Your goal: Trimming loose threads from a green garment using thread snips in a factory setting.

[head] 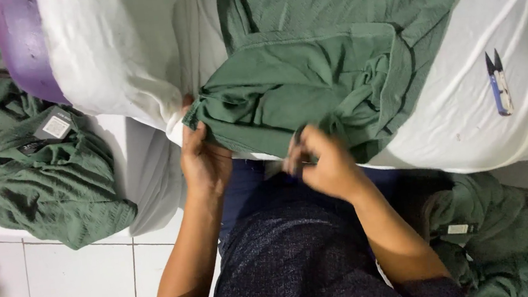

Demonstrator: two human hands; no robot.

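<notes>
Head view: a green garment (309,86) lies bunched on a worktop (461,116) covered in white cloth, its near edge hanging just over the worktop's front, right before the person's lap; more of the same green fabric spreads away toward the top of the frame. Left hand (204,161): grip closed on the garment's lower left corner, thumb on top of the fold, fingers tucked under the edge. Right hand (320,162): fingers curled at the garment's lower hem, touching the fabric; slightly blurred, so cannot tell whether the grip is pinching cloth or something small held against it. Small thread snips (498,84) with a blue handle lie on the white cloth, well apart to the right of both hands. Second green garment (41,176) with a grey tag lies heaped on a low white surface at left; a third green heap (498,236) sits at lower right beside the person. Purple tub (18,46) stands at upper left; white floor tiles (83,276) below.
</notes>
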